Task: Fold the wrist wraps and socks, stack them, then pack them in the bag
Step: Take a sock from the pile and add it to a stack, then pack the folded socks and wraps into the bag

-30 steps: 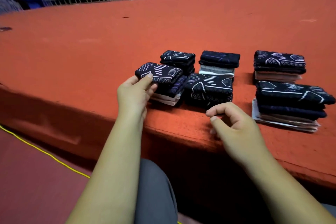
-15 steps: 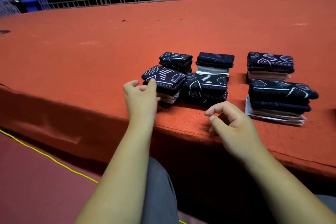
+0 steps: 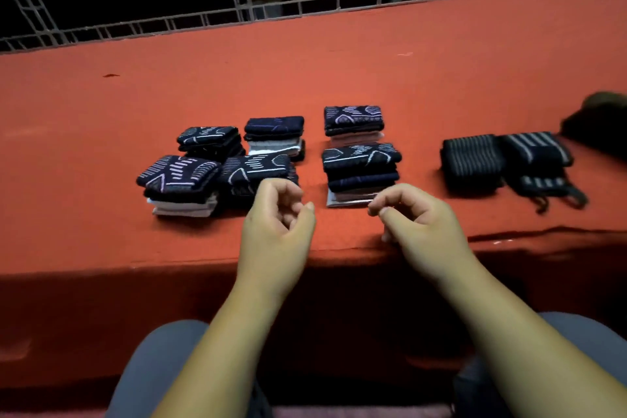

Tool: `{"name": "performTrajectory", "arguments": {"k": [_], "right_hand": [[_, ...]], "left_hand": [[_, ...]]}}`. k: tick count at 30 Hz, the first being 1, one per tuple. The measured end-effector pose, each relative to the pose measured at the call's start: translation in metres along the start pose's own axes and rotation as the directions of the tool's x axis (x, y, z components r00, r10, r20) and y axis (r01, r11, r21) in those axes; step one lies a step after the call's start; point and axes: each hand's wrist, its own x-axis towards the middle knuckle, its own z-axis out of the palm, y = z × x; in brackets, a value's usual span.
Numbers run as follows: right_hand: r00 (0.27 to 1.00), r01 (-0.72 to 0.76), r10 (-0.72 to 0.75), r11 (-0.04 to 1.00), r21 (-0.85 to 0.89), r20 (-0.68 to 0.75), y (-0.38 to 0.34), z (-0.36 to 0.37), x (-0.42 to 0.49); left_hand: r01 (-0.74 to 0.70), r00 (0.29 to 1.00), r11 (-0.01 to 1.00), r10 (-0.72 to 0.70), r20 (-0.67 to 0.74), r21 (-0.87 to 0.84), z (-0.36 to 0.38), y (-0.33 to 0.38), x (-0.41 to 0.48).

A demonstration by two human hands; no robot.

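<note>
Orange surface [image 3: 101, 146] carrying all items. Four-stack sock cluster [image 3: 183, 173] sitting at left, stacks touching. Left hand [image 3: 276, 231] hovering loosely curled, gripping nothing, covering cluster's near right corner. Two-stack sock column [image 3: 359, 159] sitting just right. Its front edge is partly hiding behind right hand [image 3: 420, 224], which is loosely curled and empty. Wrist wraps [image 3: 471, 159] lying side by side, blurred. Dark object [image 3: 600, 125] being cropped by right edge, unidentifiable.
</note>
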Motion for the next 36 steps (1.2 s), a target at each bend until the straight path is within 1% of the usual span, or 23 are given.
{"name": "performTrajectory", "arguments": {"k": [2, 4, 6, 9, 11, 13, 16, 18, 20, 23, 25, 27, 29, 31, 33, 35, 36], "right_hand": [[0.995, -0.044, 0.044, 0.999, 0.001, -0.087, 0.009, -0.032, -0.001], [0.973, -0.104, 0.108, 0.994, 0.031, -0.202, 0.02, -0.066, -0.003], [0.928, -0.161, 0.179, 0.984, 0.082, -0.327, 0.028, -0.095, -0.003], [0.826, -0.211, 0.286, 0.956, 0.204, -0.487, 0.035, -0.131, -0.003], [0.778, -0.221, 0.327, 0.942, 0.255, -0.536, 0.04, -0.15, -0.002], [0.755, -0.225, 0.346, 0.935, 0.274, -0.557, 0.045, -0.164, 0.0], [0.725, -0.211, 0.35, 0.933, 0.291, -0.594, 0.05, -0.184, 0.0], [0.685, -0.199, 0.361, 0.928, 0.314, -0.632, 0.054, -0.199, -0.001], [0.622, -0.2, 0.362, 0.931, 0.306, -0.694, 0.06, -0.218, -0.005], [0.511, -0.239, 0.387, 0.922, 0.305, -0.767, 0.072, -0.244, -0.013], [0.451, -0.285, 0.424, 0.902, 0.324, -0.785, 0.08, -0.258, -0.018], [0.426, -0.346, 0.424, 0.892, 0.29, -0.799, 0.089, -0.272, -0.021], [0.419, -0.411, 0.367, 0.892, 0.187, -0.83, 0.087, -0.284, -0.023], [0.437, -0.442, 0.242, 0.897, 0.027, -0.866, 0.081, -0.298, -0.022], [0.454, -0.47, 0.111, 0.873, -0.132, -0.884, 0.076, -0.317, -0.017], [0.473, -0.508, 0.038, 0.828, -0.238, -0.88, 0.075, -0.337, -0.009], [0.491, -0.536, 0.04, 0.801, -0.266, -0.87, 0.078, -0.347, -0.004]], "left_hand": [[-0.013, 0.985, 1.0, 0.014, 0.172, -0.005, 0.022, 0.006, -0.007], [-0.008, 0.944, 1.0, 0.01, 0.331, -0.009, 0.046, 0.015, -0.012], [-0.011, 0.897, 1.0, 0.015, 0.441, -0.01, 0.071, 0.024, -0.014], [-0.06, 0.831, 0.998, 0.052, 0.554, -0.004, 0.107, 0.038, -0.017], [-0.102, 0.794, 0.995, 0.075, 0.603, 0.01, 0.13, 0.045, -0.016], [-0.116, 0.769, 0.993, 0.088, 0.634, 0.002, 0.152, 0.052, -0.013], [-0.131, 0.749, 0.991, 0.116, 0.653, -0.026, 0.19, 0.064, -0.006], [-0.163, 0.727, 0.986, 0.13, 0.675, -0.013, 0.216, 0.072, -0.001], [-0.203, 0.682, 0.979, 0.121, 0.722, 0.027, 0.243, 0.073, 0.004], [-0.267, 0.608, 0.954, 0.06, 0.791, 0.133, 0.277, 0.066, 0.003], [-0.275, 0.608, 0.944, 0.023, 0.794, 0.183, 0.291, 0.058, -0.001], [-0.219, 0.639, 0.956, -0.011, 0.769, 0.196, 0.298, 0.052, -0.003], [-0.199, 0.655, 0.959, -0.022, 0.756, 0.2, 0.301, 0.046, -0.003], [-0.217, 0.652, 0.955, -0.011, 0.758, 0.201, 0.303, 0.043, -0.004], [-0.219, 0.657, 0.955, -0.007, 0.754, 0.199, 0.303, 0.042, -0.005], [-0.215, 0.665, 0.957, -0.003, 0.747, 0.195, 0.302, 0.042, -0.006], [-0.209, 0.666, 0.959, -0.005, 0.746, 0.193, 0.301, 0.041, -0.006]]}}
